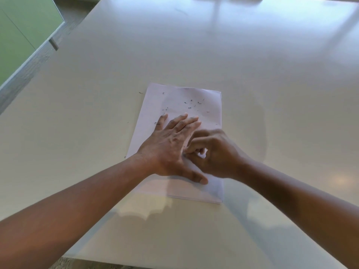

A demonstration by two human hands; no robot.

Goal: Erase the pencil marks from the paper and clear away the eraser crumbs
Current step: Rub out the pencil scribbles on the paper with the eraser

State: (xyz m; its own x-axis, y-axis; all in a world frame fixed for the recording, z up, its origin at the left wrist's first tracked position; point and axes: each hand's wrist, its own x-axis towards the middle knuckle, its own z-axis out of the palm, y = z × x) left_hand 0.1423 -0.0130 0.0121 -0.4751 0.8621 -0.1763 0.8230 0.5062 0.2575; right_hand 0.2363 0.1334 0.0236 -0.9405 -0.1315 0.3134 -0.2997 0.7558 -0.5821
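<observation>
paper [211,113] flat on pale table [272,74] | crumbs [191,103] scattered | green wall [17,35]

One view only, from the head, looking forward and steeply down over both forearms onto the table [252,65]. It sits close in: the paper [204,105] lies near the middle of the frame, arms running in from the bottom corners. The wide lens bends the table's edges. The far side runs off the top; floor [64,20] shows upper left.
</observation>
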